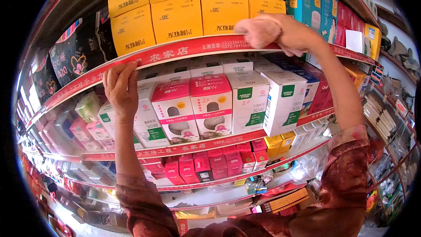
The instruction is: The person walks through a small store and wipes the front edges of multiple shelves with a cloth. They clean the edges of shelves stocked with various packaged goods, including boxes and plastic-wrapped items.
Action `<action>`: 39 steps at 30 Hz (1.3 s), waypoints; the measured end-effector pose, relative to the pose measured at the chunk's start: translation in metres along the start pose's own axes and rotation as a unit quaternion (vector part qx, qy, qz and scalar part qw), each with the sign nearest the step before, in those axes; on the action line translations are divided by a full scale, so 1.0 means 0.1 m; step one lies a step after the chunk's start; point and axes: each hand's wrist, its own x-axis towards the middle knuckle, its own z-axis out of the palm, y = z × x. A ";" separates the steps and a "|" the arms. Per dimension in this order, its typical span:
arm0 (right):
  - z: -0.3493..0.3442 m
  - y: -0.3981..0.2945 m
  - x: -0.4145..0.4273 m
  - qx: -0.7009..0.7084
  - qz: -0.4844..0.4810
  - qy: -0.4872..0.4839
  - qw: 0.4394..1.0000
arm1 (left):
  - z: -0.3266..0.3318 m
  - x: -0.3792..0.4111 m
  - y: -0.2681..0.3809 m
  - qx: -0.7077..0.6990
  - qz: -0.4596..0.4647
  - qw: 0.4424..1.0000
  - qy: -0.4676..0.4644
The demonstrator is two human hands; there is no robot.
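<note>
In my right hand [291, 34] is a bunched pink cloth [263, 31]. The cloth touches the red front strip [177, 52] of an upper shelf, just before the lower row of yellow bulb boxes [176, 16]. Further left, my left hand [120, 87] has its fingers bent against the same strip, gripping the shelf edge. Beneath the strip stand white Arrow LED bulb boxes [250, 102] and pink-and-white LED bulb boxes [212, 105]. My left wrist crosses in front of some white boxes and partly hides them. Part of the strip is covered by the cloth and my right hand.
Black packages [79, 46] fill the upper shelf's left end; teal boxes [302, 1] stand right of the yellow ones. Small magenta boxes [218, 164] line a lower shelf. One white bulb box [284, 105] juts forward. Clear plastic bags [307, 164] lie lower right.
</note>
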 end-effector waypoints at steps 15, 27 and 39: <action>-0.43 1.24 -0.19 0.419 -0.033 0.213 0.882 | 0.09 -0.01 0.05 0.011 -0.005 1.000 0.004; -0.57 1.22 -0.46 0.544 -0.067 0.355 0.757 | 0.06 -0.03 0.00 0.041 -0.031 0.999 -0.007; 0.76 0.16 -0.35 -0.311 -0.348 0.343 0.815 | -0.15 0.14 0.10 -0.032 -0.035 0.996 -0.081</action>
